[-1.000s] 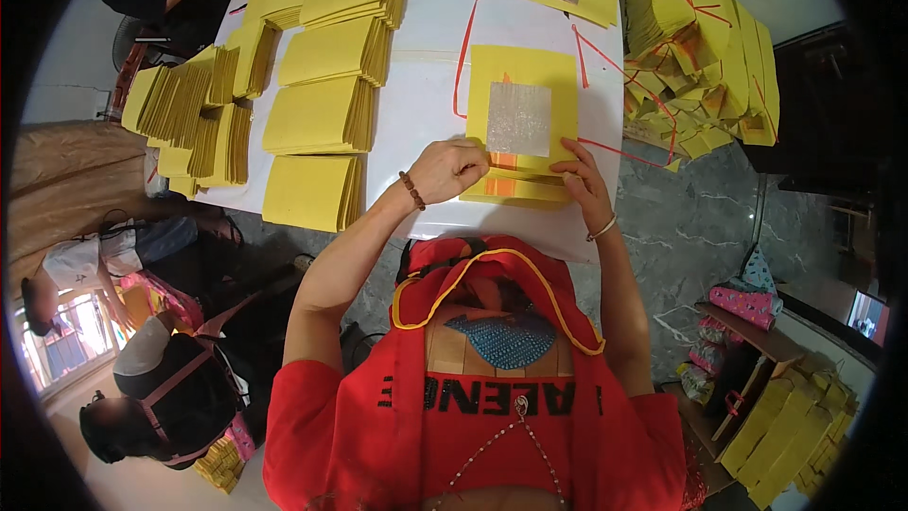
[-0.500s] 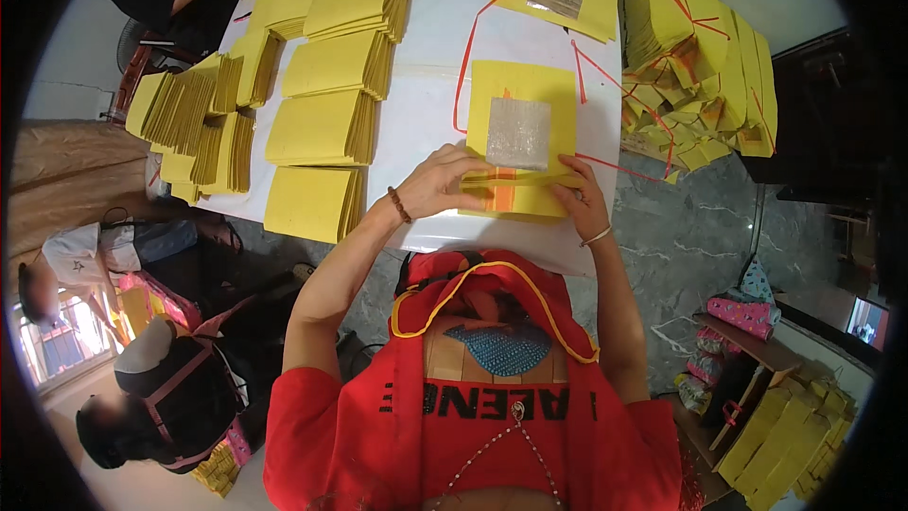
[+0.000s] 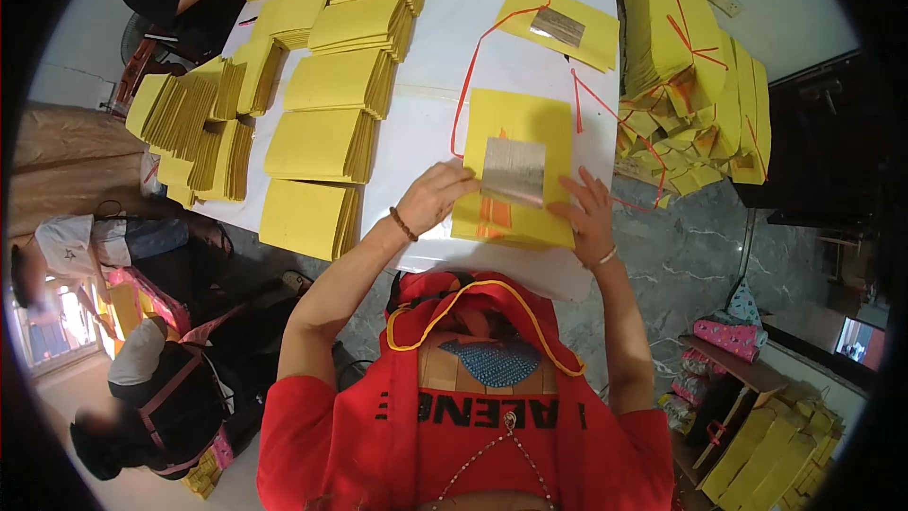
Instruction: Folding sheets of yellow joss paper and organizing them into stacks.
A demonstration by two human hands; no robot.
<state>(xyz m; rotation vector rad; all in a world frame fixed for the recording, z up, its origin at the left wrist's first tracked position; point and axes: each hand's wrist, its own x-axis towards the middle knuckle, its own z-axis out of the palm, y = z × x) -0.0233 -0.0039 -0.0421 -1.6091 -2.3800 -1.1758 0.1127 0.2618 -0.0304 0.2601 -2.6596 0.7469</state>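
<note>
Yellow paper stack [image 3: 518, 137] with silver foil square [image 3: 514, 170], lying between both hands at the white table [image 3: 445, 66] edge. Left hand [image 3: 433, 197] pinches the foil's near corner; right hand [image 3: 588, 215] rests flat, fingers spread, on the stack. Further yellow piles [image 3: 326, 95] lie beyond the left hand.

Stacks of yellow paper [image 3: 326, 85] are lying in rows along the left half of the white surface [image 3: 426, 128], and fanned yellow bundles [image 3: 194, 128] are hanging over its left edge. A single yellow sheet with a foil square [image 3: 560, 26] is lying near the far right edge with a red string [image 3: 473, 47] curling beside it, while tied yellow bundles [image 3: 690, 66] are piling up just off the right edge. Two people [image 3: 142, 378] are sitting on the floor to the left.
</note>
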